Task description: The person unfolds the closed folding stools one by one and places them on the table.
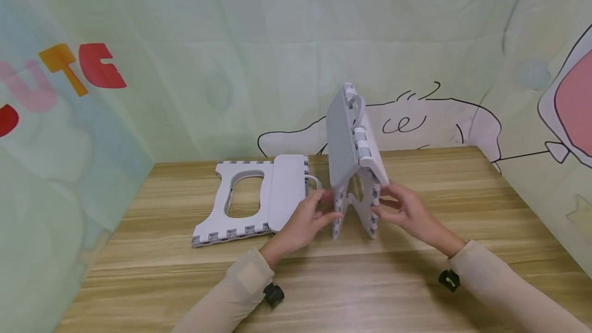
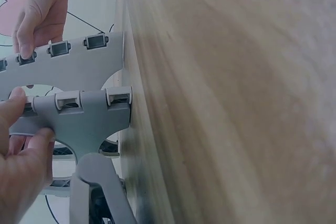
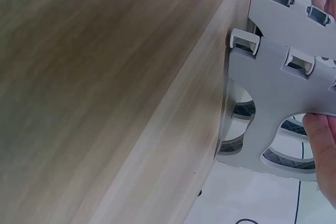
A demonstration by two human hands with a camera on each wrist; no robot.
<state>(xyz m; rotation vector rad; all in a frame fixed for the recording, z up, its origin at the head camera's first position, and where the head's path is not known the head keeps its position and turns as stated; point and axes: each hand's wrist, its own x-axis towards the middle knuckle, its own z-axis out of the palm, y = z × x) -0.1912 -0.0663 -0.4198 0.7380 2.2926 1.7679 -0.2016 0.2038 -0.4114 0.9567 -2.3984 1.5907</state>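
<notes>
Standing stool point(image 1: 339, 140): partly unfolded, 1 o'clock on the table point(image 1: 296, 281).
Left hand point(image 1: 302, 222): fingers pinch the left leg point(image 1: 337, 226).
Right hand point(image 1: 411, 215): fingers pinch the right leg point(image 1: 367, 215).
Folded stool point(image 1: 289, 189): lies flat, 11 o'clock.

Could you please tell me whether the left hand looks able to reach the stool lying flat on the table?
Probably yes: the flat stool lies close beside the left hand, with nothing visible between them, though that hand holds the standing stool and would likely need to let go first.
</notes>
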